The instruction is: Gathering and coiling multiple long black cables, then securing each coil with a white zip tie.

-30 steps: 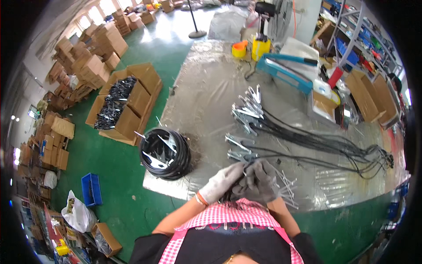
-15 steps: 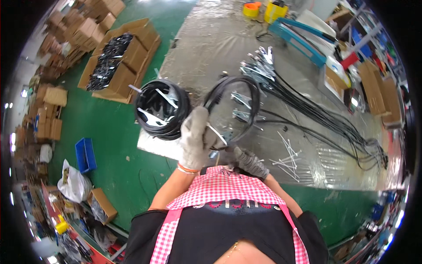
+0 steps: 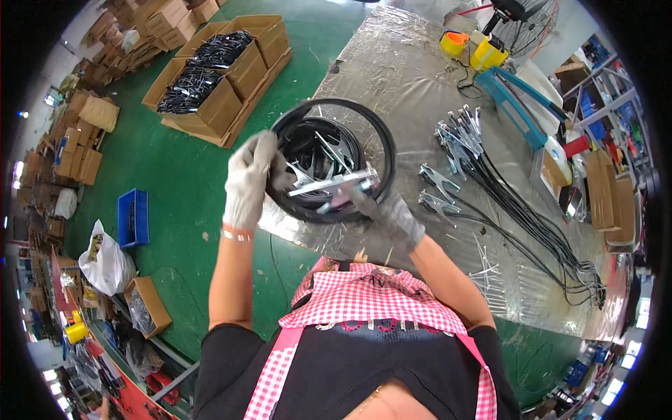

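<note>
A black cable coil [image 3: 387, 133] is held up between my gloved hands, over a stack of similar coils [image 3: 357, 143] at the table's left edge. My left hand [image 3: 250, 171], in a pale glove, is closed on the coil's left side. On its lower right side, my right hand [image 3: 390, 215], in a grey, dirtied glove, is closed on the coil beside a metal clamp [image 3: 350, 183]. Its fingertips are blurred. More silvery clamps show inside the stack. To the right, two loose clamps [image 3: 439, 192] lie near a bundle of clamp-ended black cables [image 3: 521, 199].
White cable ties [image 3: 483, 269] lie scattered by the table's front edge. A teal tool-like frame [image 3: 514, 108], yellow containers [image 3: 488, 54] and a fan [image 3: 525, 24] stand at the back right. Cable-filled cartons [image 3: 210, 105] and a blue bin [image 3: 133, 218] are on the green floor at left.
Both hands have moved forward and lifted the coil leftward, from beside the stack to above it. The view has shifted too.
</note>
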